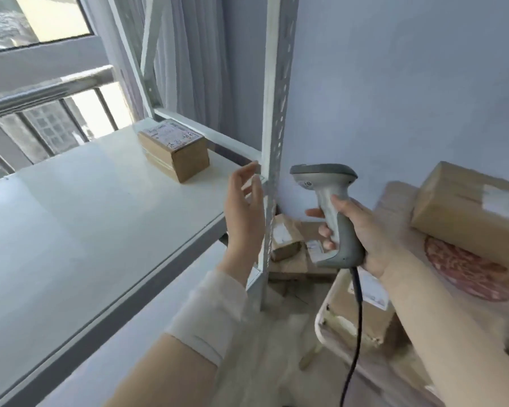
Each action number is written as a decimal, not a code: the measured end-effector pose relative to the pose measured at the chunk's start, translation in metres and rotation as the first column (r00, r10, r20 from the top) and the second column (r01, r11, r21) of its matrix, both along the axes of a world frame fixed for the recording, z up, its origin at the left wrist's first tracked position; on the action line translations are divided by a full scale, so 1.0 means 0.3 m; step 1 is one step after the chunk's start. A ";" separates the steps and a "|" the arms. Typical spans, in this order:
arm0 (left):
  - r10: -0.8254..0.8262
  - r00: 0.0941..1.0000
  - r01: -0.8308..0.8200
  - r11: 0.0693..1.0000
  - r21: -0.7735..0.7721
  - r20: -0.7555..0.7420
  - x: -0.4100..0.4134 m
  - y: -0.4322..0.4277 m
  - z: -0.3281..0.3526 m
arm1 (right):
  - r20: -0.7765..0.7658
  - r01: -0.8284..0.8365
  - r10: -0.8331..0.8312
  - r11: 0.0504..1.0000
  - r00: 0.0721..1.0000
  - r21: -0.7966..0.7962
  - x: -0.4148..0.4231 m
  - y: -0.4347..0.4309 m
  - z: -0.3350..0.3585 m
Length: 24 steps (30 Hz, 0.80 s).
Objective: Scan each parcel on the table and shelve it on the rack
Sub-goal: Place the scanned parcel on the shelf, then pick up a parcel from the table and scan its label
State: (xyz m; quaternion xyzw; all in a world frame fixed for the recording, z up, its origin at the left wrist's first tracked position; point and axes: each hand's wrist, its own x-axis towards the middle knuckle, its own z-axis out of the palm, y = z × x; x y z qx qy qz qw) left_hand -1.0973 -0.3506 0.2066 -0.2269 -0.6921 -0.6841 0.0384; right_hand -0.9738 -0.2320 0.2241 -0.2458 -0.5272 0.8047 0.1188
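A small brown parcel with a white label on top rests at the back right of the white rack shelf. My left hand hovers open at the shelf's right edge, a short way in front of that parcel and beside the rack's grey upright post. My right hand grips a grey corded barcode scanner, its head pointing left. A large brown parcel lies on the table at the right.
Several small labelled parcels lie low behind the post. Another labelled parcel sits under my right forearm, in a white-rimmed tray. A round red patterned item lies under the large parcel. A window railing runs behind the rack.
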 end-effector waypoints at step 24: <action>-0.748 0.575 0.801 0.598 -0.042 0.332 1.940 0.602 -0.069 | 0.043 0.607 -0.617 0.783 0.786 0.137 2.030 0.239 0.033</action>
